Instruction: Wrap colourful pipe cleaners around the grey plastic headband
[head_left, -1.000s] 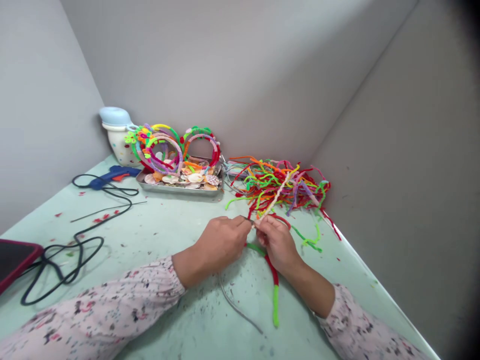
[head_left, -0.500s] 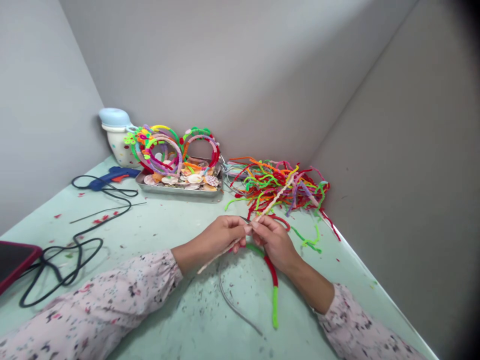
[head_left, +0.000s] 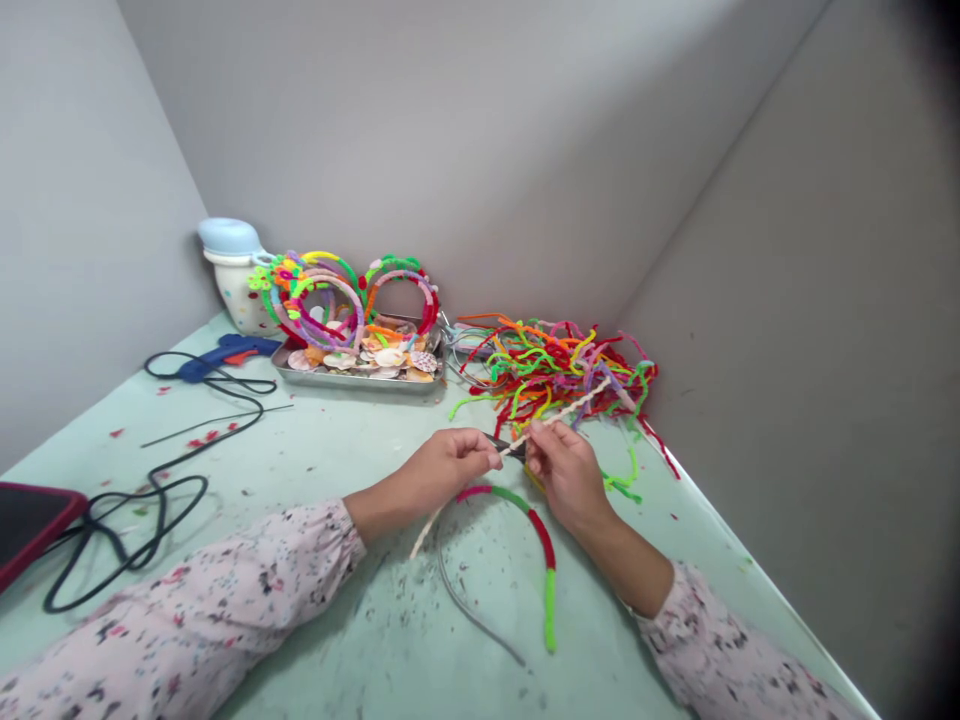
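A cream pipe cleaner (head_left: 576,405) stretches slantwise between my two hands, its far end up toward the right and its near end hanging below my left hand. My left hand (head_left: 450,468) is closed in a pinch on its middle. A short way along it, my right hand (head_left: 564,475) pinches it between thumb and fingers. Below the hands a headband (head_left: 541,535) lies on the table; pink, green and red fuzzy wrapping covers one side, and the other side is bare grey. Behind my fingers a dark tool (head_left: 512,449) shows in part; its kind is hidden.
Loose coloured pipe cleaners (head_left: 555,360) are heaped at the back right. A metal tray (head_left: 360,381) of shells stands at the back, with wrapped headbands (head_left: 330,300) on it. Left are a blue glue gun (head_left: 225,352), its black cord (head_left: 161,465), a white cup (head_left: 244,290) and a red-edged device (head_left: 37,530).
My right hand has moved right along the pipe cleaner, away from my left hand. The pipe cleaner has shifted and its far end sits lower and farther right.
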